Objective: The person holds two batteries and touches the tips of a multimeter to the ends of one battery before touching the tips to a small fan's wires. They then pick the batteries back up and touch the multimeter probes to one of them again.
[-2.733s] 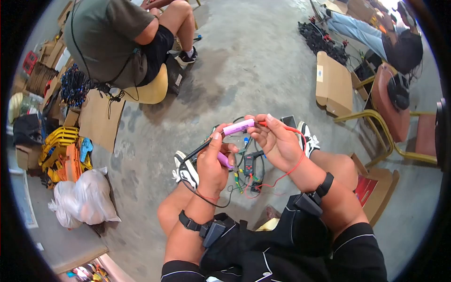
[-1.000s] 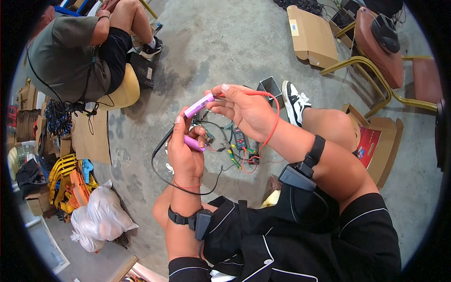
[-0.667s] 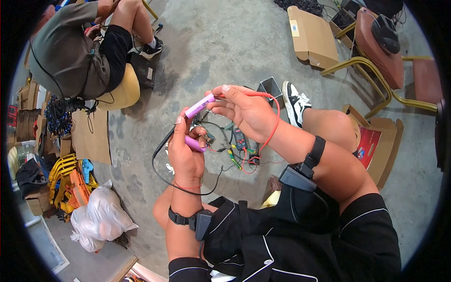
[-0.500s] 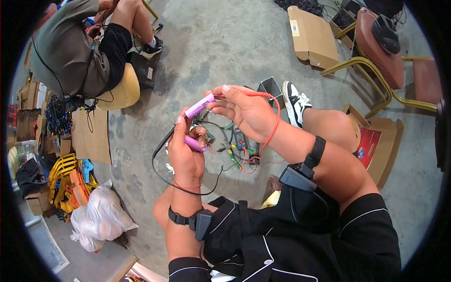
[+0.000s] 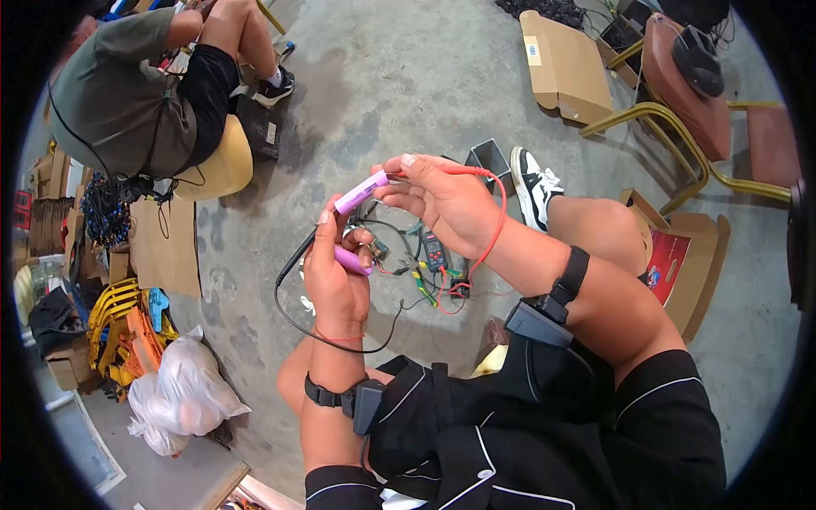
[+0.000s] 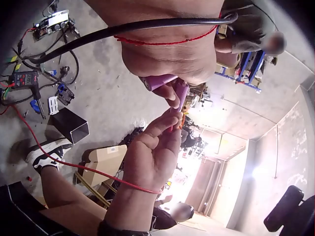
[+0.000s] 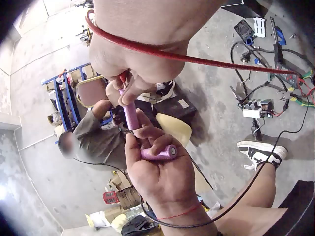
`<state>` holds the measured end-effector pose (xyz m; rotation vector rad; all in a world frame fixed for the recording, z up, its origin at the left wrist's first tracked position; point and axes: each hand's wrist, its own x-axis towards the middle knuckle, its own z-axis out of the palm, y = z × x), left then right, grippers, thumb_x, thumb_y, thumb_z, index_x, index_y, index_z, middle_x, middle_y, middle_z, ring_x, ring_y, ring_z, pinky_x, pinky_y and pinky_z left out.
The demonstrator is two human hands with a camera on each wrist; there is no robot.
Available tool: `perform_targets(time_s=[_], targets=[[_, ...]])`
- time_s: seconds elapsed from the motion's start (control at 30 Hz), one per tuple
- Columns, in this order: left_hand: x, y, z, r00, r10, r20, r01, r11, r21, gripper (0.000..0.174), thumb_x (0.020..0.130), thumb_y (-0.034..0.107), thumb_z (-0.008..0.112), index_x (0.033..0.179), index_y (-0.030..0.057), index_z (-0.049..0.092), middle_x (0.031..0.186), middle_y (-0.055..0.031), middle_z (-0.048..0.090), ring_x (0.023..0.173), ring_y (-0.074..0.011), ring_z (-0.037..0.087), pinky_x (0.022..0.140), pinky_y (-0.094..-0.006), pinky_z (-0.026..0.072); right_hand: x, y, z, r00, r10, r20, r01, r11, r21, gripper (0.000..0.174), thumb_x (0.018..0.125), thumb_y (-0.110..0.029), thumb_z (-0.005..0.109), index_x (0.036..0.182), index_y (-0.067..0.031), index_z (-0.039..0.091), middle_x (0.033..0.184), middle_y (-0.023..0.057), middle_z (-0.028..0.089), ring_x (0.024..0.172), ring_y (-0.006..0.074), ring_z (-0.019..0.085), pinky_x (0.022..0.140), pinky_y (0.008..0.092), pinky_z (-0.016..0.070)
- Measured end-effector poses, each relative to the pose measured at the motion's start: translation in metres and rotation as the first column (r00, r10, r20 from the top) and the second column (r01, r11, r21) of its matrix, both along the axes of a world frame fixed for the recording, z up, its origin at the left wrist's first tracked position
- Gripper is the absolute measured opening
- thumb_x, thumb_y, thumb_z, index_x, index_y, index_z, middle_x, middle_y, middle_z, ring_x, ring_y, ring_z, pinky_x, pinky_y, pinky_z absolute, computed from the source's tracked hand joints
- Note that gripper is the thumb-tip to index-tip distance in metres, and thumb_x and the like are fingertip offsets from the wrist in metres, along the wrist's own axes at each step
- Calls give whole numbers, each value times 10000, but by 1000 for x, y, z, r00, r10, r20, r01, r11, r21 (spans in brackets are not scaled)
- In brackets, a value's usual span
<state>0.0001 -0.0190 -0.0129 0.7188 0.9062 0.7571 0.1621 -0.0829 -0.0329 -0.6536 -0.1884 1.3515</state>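
A pink cylindrical battery cell is held up between both hands. My left hand pinches its lower end together with a black test probe. That hand's other fingers curl round a second pink battery cell, whose end face shows in the right wrist view. My right hand pinches a red test probe, its tip at the first cell's upper end. The probe tips are mostly hidden by fingers. Below, on the concrete floor, lies a multimeter with the red lead running to it.
Around the multimeter are cables and a small circuit board. An open-ended dark metal box stands by my right shoe. Another person sits at upper left. Flat cardboard and a chair are at right.
Since the earliest frame my head view has shifted, and both hands sit farther left and higher in it. Over the last second my grip stays still; the seated person's arms and torso move.
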Motion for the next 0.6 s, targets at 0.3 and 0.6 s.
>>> perform_targets(time_s=[0.3, 0.6], targets=[[0, 0, 0, 1000, 1, 4, -1, 1000, -6, 381, 1001, 288, 463, 1290, 42, 499, 1202, -80, 605, 729, -111, 552, 500, -208, 389, 0, 1, -1, 1000, 3, 2, -3, 1000, -4, 293, 1005, -206, 474, 1126, 38, 581, 1180, 156, 600, 1019, 218, 625, 935, 333, 509], [-3, 3, 2, 999, -21, 30, 20, 1000, 20, 417, 1000, 310, 468, 1288, 9, 495, 1197, -87, 586, 784, -137, 596, 522, -233, 423, 2, 1, 2, 1000, 15, 18, -15, 1000, -14, 295, 1005, -198, 470, 1133, 46, 572, 1194, 166, 593, 1014, 215, 624, 929, 326, 508]])
